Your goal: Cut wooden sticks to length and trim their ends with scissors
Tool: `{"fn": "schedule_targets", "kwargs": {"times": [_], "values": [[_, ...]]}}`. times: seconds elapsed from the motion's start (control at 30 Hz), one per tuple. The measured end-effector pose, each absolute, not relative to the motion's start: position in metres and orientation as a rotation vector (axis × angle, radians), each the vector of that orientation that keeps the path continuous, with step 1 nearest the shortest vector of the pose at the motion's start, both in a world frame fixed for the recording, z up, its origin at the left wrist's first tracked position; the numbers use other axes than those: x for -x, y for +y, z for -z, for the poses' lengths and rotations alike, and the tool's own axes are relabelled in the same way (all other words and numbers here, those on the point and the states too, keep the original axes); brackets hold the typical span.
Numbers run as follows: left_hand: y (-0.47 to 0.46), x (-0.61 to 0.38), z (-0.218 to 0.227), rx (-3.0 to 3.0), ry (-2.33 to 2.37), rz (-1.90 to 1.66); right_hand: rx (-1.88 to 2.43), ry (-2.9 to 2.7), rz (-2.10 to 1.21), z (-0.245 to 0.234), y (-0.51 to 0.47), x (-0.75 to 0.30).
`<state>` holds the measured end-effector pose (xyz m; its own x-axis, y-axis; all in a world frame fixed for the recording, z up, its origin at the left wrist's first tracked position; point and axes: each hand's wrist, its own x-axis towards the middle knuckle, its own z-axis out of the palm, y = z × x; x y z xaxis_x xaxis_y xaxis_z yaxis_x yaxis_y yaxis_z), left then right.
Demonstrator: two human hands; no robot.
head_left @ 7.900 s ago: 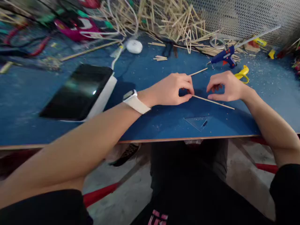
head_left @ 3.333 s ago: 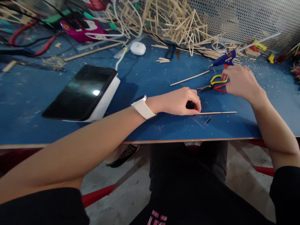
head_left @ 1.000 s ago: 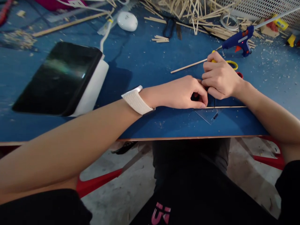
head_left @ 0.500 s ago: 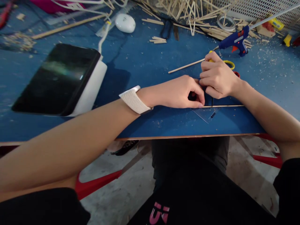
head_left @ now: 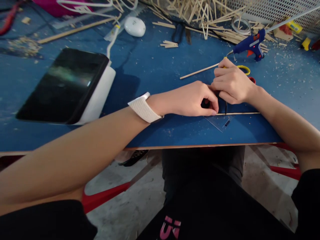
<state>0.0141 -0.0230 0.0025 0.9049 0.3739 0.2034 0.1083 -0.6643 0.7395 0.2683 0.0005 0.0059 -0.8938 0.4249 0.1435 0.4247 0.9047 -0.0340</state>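
My left hand (head_left: 200,98), with a pale watch strap at the wrist, has its fingers curled, and the fingertips press a thin wooden stick (head_left: 240,113) near the table's front edge. Under and in front of the stick lies a clear plastic set square (head_left: 217,124), only its corner showing. Close beside, my right hand (head_left: 232,81) is wrapped round a slim tool with a yellow end (head_left: 225,59). The tool's thin dark blade (head_left: 226,108) comes down below the fist to the stick. My palm hides most of its handle.
A blue glue gun (head_left: 251,45) lies behind my right hand, near yellow scissor handles (head_left: 243,69). Another stick (head_left: 198,71) rests behind my left hand. A black-screened tablet (head_left: 62,85) is at the left. Piled sticks (head_left: 195,11) and a white mouse-like object (head_left: 135,26) lie farther back.
The right hand has shifted very slightly, and the blade's lower end tilts a little to the left. The left hand stays on the stick.
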Motion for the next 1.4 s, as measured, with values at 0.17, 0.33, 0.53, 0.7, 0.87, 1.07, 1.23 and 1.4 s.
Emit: {"fn": "schedule_targets", "kwargs": {"times": [0.17,0.33,0.53,0.7,0.87,1.07,1.23,1.4], "values": [[-0.023,-0.013,-0.003,-2.292,0.337,-0.448,0.390,-2.746,0.013,0.008,0.009,-0.273],[-0.024,-0.011,-0.002,-2.301,0.341,-0.466,0.354,-2.734,0.091,0.008,0.009,-0.272],[-0.024,-0.010,-0.005,-2.331,0.363,-0.412,0.344,-2.743,0.287,0.000,0.004,-0.267],[-0.027,-0.012,-0.007,-2.361,0.409,-0.401,0.268,-2.639,0.446,-0.004,0.002,-0.263],[-0.028,-0.011,-0.007,-2.362,0.420,-0.412,0.293,-2.683,0.414,-0.004,0.001,-0.263],[-0.028,-0.011,-0.008,-2.359,0.439,-0.392,0.293,-2.658,0.389,-0.002,0.003,-0.262],[-0.025,-0.010,-0.005,-2.351,0.377,-0.415,0.270,-2.669,0.397,-0.002,0.004,-0.262],[-0.025,-0.009,-0.003,-2.362,0.384,-0.419,0.276,-2.724,0.395,-0.006,0.002,-0.264]]}}
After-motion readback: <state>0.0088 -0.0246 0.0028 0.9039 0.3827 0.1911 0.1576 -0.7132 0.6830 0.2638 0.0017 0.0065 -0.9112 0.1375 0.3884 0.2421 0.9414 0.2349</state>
